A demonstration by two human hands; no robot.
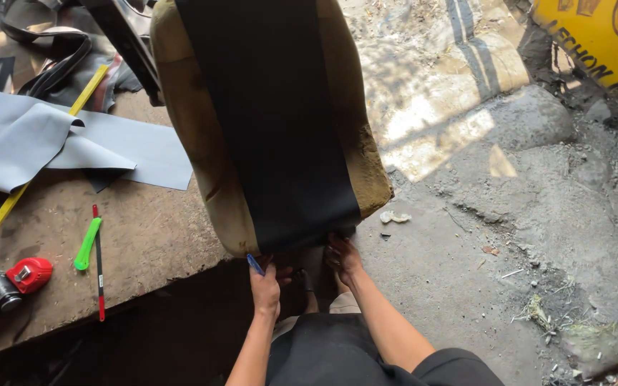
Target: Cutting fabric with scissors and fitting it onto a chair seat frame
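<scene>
1. Left hand (265, 287) grips a blue pen (254, 264), its fingers closed just under the foam seat cushion (191, 121).
2. Right hand (342, 257) pinches the black fabric strip (266, 121) at its lower edge; the strip runs up the cushion, away from the fingertips.

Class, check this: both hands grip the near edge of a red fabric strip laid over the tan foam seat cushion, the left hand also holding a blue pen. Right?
Not quite. The head view shows the fabric strip is black, not red. Otherwise correct: left hand with blue pen, right hand, tan foam seat cushion.
</scene>
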